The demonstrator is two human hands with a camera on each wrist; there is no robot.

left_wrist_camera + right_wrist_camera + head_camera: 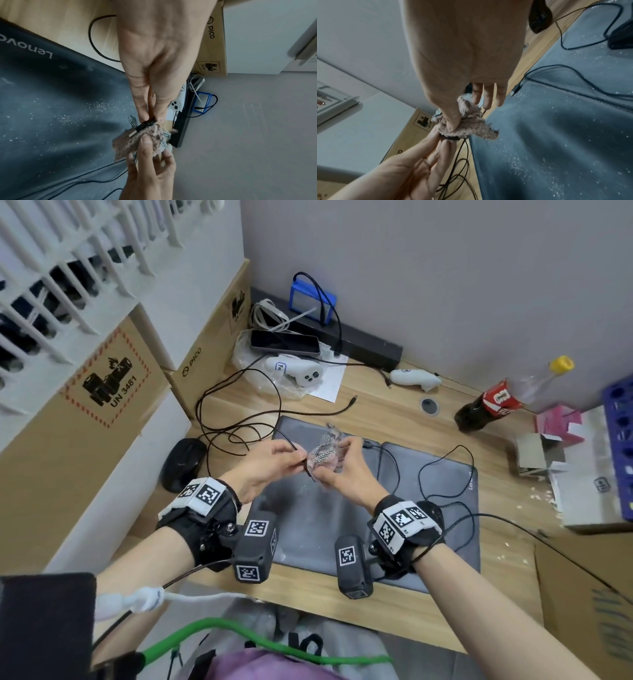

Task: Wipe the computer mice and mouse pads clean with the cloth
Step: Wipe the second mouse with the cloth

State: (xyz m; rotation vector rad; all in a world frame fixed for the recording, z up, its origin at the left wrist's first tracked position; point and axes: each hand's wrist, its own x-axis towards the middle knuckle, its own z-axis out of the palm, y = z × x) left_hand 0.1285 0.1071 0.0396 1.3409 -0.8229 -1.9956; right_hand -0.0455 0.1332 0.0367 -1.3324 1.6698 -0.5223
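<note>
My right hand (330, 465) holds a crumpled pinkish cloth (323, 455) bunched between thumb and fingers. My left hand (296, 457) pinches the plug end of a black cable (145, 125) against the cloth (137, 140). Both hands hover above two grey mouse pads lying side by side, the left pad (305, 508) and the right Lenovo pad (448, 484). White specks dust the pad (539, 148). A black mouse (183, 463) lies on the desk left of the pads. A second dark mouse (435, 510) is mostly hidden behind my right wrist.
Loose black cables (239, 405) loop over the desk and pads. Cardboard boxes (113, 392) line the left side. A phone (284, 342), white controllers (301, 373), a cola bottle (493, 402) and a blue rack (620, 440) stand behind and to the right.
</note>
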